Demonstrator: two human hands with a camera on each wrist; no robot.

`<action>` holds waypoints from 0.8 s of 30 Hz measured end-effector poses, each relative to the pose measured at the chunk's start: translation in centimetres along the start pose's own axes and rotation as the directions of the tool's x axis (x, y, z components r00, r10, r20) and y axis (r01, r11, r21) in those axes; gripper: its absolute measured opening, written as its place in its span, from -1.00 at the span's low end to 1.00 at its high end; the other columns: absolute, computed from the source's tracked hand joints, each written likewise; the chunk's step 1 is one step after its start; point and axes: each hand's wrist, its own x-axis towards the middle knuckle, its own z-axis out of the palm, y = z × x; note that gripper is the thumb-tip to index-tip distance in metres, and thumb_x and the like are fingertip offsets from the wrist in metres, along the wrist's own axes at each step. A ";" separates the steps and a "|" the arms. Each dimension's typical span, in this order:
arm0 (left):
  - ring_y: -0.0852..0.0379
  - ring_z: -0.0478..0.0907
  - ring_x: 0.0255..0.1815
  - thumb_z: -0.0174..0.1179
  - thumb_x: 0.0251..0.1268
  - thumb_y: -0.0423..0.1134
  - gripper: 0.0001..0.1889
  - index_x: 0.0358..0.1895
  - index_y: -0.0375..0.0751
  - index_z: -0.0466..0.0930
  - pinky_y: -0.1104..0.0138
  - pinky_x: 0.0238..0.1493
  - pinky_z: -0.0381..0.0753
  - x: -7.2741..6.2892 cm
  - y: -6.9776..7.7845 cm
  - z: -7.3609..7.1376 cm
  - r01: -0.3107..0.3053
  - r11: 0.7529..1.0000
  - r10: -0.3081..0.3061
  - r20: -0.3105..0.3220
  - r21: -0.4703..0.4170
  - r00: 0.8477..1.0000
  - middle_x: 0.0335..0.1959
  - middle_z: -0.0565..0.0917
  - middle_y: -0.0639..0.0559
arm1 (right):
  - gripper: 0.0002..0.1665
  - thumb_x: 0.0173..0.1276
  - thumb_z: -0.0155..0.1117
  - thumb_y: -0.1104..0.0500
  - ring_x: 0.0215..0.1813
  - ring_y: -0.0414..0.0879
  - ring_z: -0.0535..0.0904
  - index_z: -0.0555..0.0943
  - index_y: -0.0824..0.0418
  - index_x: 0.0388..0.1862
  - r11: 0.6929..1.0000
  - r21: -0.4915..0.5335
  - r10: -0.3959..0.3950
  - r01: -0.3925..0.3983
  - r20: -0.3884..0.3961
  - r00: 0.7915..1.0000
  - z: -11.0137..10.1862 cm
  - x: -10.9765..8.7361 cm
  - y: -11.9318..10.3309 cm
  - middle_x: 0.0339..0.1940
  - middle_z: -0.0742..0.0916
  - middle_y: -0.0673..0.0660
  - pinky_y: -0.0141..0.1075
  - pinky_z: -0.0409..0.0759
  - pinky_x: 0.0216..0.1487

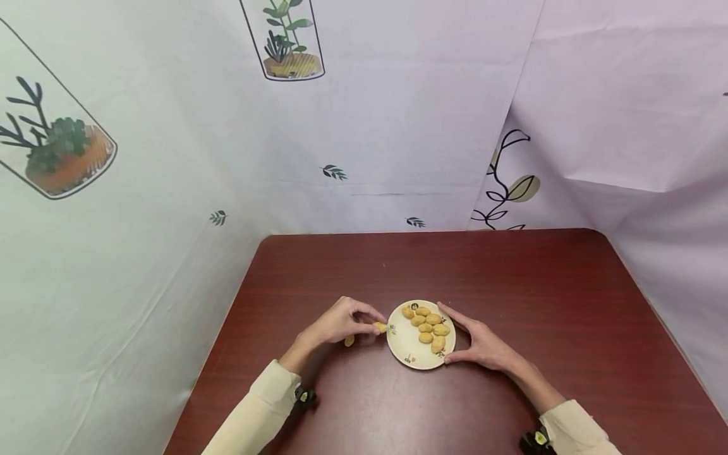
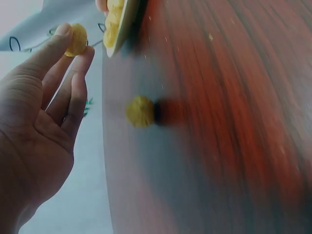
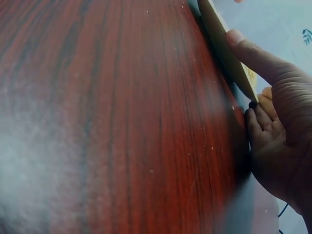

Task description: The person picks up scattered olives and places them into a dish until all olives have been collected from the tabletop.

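Note:
My left hand pinches a small yellow-brown lumpy snack piece between thumb and fingertips, at the left rim of a round cream plate. Several similar oval pieces lie on the plate, mostly over its right half. My right hand holds the plate from the right, thumb on the near rim and fingers along the far rim. Another loose snack piece sits on the table, under the left wrist in the head view.
The dark red wood-grain table has light crumbs on it near the plate. White cloth printed with plants hangs behind and beside the table. Each wrist bears a small black camera.

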 end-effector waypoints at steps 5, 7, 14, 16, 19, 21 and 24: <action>0.15 0.77 -0.36 0.49 0.34 -0.29 -0.80 0.00 -0.10 0.85 0.39 -0.41 0.70 1.3 0.8 1.0 -0.034 0.999 0.034 -0.023 -0.001 0.999 -0.14 0.85 0.15 | 0.33 0.08 0.77 -0.13 0.60 0.26 0.32 0.25 0.22 0.71 1.000 -0.018 -0.017 0.017 0.000 1.000 0.0 0.0 0.1 0.66 0.41 0.19 -0.58 0.13 0.46; 0.27 0.75 -0.32 0.49 0.35 -0.31 -0.80 0.00 -0.12 0.85 0.40 -0.34 0.73 1.7 1.0 1.4 -0.032 0.999 0.032 -0.038 -0.001 0.999 -0.13 0.85 0.14 | 0.33 0.09 0.77 -0.13 0.59 0.27 0.33 0.25 0.24 0.70 0.999 -0.025 -0.019 0.019 0.007 1.000 0.0 0.1 0.0 0.66 0.41 0.20 -0.54 0.15 0.48; 0.26 0.79 -0.17 0.45 0.38 -0.36 -0.78 0.05 -0.22 0.83 0.35 -0.14 0.79 2.8 1.6 3.1 0.004 0.998 -0.007 -0.050 -0.065 0.999 -0.04 0.85 0.01 | 0.38 0.05 0.80 -0.09 0.60 0.28 0.32 0.22 0.30 0.70 0.998 -0.054 -0.035 0.036 0.023 0.999 -0.2 0.2 -0.7 0.67 0.38 0.25 -0.42 0.19 0.53; 0.28 0.78 -0.14 0.43 0.41 -0.35 -0.78 0.07 -0.20 0.82 0.38 -0.12 0.77 3.0 1.6 3.6 -0.006 0.999 0.004 -0.044 -0.046 0.999 -0.03 0.84 0.03 | 0.39 0.04 0.80 -0.10 0.60 0.28 0.30 0.21 0.31 0.70 0.997 -0.058 -0.051 0.052 0.025 0.998 -0.1 0.3 -0.7 0.67 0.37 0.26 -0.44 0.15 0.53; 0.33 0.77 -0.09 0.39 0.45 -0.38 -0.76 0.11 -0.19 0.80 0.40 -0.07 0.76 3.2 1.7 4.2 -0.008 0.999 0.008 -0.022 -0.036 1.000 0.02 0.83 0.04 | 0.40 0.04 0.80 -0.10 0.61 0.29 0.29 0.21 0.31 0.70 0.996 -0.060 -0.070 0.072 0.028 0.997 -0.1 0.4 -0.8 0.67 0.36 0.27 -0.40 0.17 0.55; 0.34 0.76 -0.07 0.38 0.46 -0.41 -0.75 0.12 -0.19 0.80 0.41 -0.05 0.75 3.2 1.7 4.6 -0.009 0.999 0.009 -0.012 -0.033 1.000 0.06 0.82 0.02 | 0.40 0.03 0.81 -0.09 0.61 0.29 0.29 0.21 0.31 0.70 0.995 -0.061 -0.080 0.082 0.029 0.996 0.0 0.5 -0.9 0.67 0.36 0.27 -0.40 0.17 0.55; 0.32 0.76 -0.07 0.37 0.44 -0.45 -0.74 0.12 -0.20 0.79 0.41 -0.05 0.75 3.1 1.7 5.3 -0.004 0.999 0.004 -0.002 -0.039 1.000 0.08 0.81 -0.01 | 0.39 0.02 0.81 -0.08 0.59 0.32 0.32 0.22 0.34 0.69 0.994 -0.065 -0.091 0.092 0.020 0.996 0.0 0.6 -0.9 0.66 0.38 0.30 -0.43 0.17 0.53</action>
